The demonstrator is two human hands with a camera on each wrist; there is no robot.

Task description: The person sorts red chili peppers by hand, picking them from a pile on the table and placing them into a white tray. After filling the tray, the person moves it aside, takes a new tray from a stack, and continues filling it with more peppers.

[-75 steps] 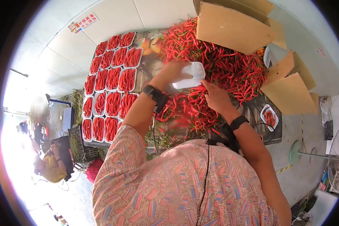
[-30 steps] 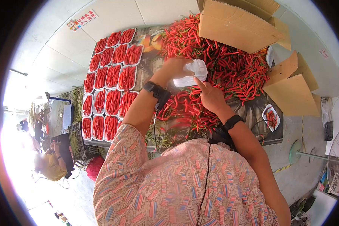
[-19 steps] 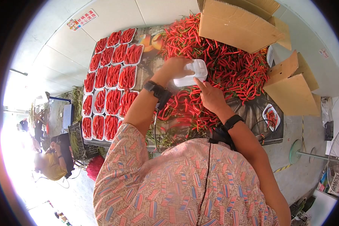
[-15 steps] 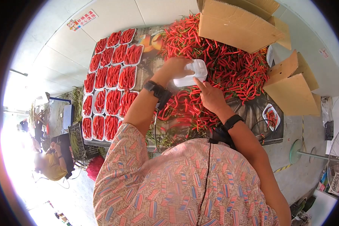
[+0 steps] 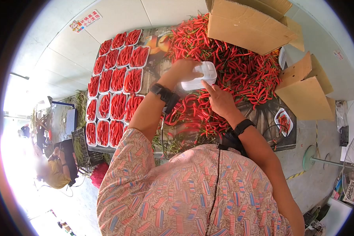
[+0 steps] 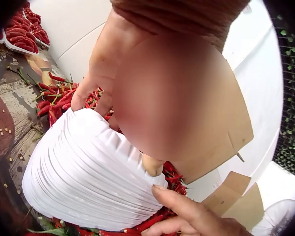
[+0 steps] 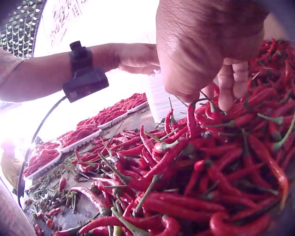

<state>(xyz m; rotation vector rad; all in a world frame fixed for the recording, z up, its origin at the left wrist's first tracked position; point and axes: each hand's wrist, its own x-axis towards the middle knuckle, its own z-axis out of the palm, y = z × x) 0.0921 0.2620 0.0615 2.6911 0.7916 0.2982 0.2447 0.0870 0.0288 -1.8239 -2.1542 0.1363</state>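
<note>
A stack of nested white trays [image 5: 205, 73] stands among loose red chilies in the head view. My left hand [image 5: 182, 71] holds the stack from above; in the left wrist view its fingers [image 6: 80, 98] lie over the far edge and the thumb side is at the near one. My right hand [image 5: 223, 101] comes in from the near right, index finger extended, its tip right at the side of the stacked rims. That index finger [image 6: 174, 199] also shows low in the left wrist view, while the right wrist view has the other fingers [image 7: 227, 88] bent above the chilies.
Trays filled with red chilies [image 5: 118, 80] stand in rows on the table's left side. A big chili heap [image 5: 244, 70] covers the right. Cardboard boxes [image 5: 244, 29] stand behind it. One small tray [image 5: 283, 122] sits at the right edge. Another person [image 5: 59, 171] is at far left.
Since the oldest frame my right index finger has moved a little left along the side of the stack. Over the last second both hands stay nearly still.
</note>
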